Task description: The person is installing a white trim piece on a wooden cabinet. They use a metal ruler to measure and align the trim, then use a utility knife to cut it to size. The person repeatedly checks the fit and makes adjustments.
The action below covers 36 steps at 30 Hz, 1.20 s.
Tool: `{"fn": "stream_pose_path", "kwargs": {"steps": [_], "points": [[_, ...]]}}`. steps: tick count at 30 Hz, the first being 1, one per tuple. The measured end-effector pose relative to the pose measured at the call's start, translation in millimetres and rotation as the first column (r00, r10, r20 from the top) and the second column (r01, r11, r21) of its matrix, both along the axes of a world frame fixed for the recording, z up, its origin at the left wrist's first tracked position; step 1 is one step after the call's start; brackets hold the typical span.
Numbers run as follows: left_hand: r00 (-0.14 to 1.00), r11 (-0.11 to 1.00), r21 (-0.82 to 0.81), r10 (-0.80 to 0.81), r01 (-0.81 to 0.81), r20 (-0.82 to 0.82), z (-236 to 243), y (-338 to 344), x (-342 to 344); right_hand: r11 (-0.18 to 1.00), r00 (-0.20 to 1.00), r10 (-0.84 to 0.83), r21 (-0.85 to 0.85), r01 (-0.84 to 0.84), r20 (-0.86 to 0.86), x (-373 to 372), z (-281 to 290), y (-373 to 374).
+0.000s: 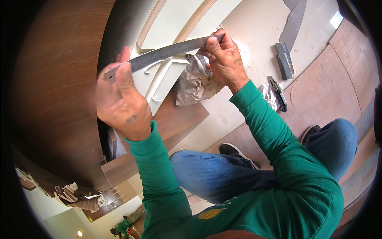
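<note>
A grey metal ruler (167, 51) with fine markings spans the gap between my hands, bowed slightly. Its near-left end, with a small hole, is pinched between the thumb and fingers of my left hand (123, 99). At the other end, my right hand (227, 59) grips the ruler between thumb and fingers. Beneath the ruler stand white panels (159, 81) with ribs and curved handle-like pieces. A crumpled paper bag (197, 81) lies below my right hand.
A large brown wood panel (59, 87) rises on the left. Wooden boards (179, 119) lie below the white panels. To the right are a black utility knife (279, 93) on crumpled paper and a dark grey block (283, 59). Another person in green (123, 226) is at the lower left.
</note>
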<state>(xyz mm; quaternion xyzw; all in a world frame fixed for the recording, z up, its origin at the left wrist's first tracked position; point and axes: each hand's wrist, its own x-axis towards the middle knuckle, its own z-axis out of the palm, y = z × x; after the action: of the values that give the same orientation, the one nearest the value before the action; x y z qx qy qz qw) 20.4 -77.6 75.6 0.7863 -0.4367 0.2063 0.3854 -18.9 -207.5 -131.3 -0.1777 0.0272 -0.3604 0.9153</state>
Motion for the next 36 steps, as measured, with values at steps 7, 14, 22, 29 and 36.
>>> {"fn": "stream_pose_path", "kwargs": {"steps": [7,14,22,29,36], "points": [[0.999,1.0,0.013,-0.01,0.01,-0.045,3,0,-1,0.998,0.999,0.05,-0.04,-0.05,0.013,-2,-5,-6],[0.997,1.0,0.023,0.019,-0.017,-0.069,3,6,-4,0.992,0.999,-0.002,-0.123,-0.004,-0.048,-2,4,-15],[0.996,1.0,-0.004,0.009,-0.009,-0.084,3,2,-2,0.999,1.0,-0.011,-0.051,0.01,-0.007,-1,1,-6],[0.995,1.0,-0.03,0.005,-0.008,-0.098,2,0,-3,0.998,1.0,0.027,-0.06,-0.027,0.0,-1,-4,-10],[0.986,0.999,-0.052,0.005,-0.014,-0.167,0,6,-8,0.997,0.999,0.052,-0.064,-0.052,0.004,0,-8,-7]]}}
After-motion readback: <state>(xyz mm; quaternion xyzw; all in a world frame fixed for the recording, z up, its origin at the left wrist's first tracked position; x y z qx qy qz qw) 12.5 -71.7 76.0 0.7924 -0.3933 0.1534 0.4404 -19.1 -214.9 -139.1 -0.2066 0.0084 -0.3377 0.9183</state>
